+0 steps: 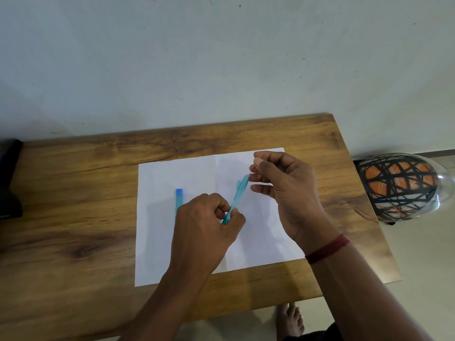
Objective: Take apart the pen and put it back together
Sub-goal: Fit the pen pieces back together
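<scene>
— So where are we, starting from the left?

— On the white paper [177,242] covering the middle of the table [73,217] lies a blue cap [179,200], its near end hidden behind our left hand [204,232]. That hand's grip is closed around the near end of the translucent blue pen barrel [235,200], which slants up and away to the right, lifted off the paper.

— And the right side?

— Our right hand [283,193] is at the barrel's far end, thumb and forefinger pinched on something thin and dark poking out there. We can't tell if it's the refill tip or a spring; it's too small.

— Which step, then?

— We judge it's the inner part at the barrel mouth, either coming out or going in; one frame doesn't settle which.

— Next move?

— We'd keep the barrel steady on the left and slide the thin piece straight along its axis, with no bending.
</scene>
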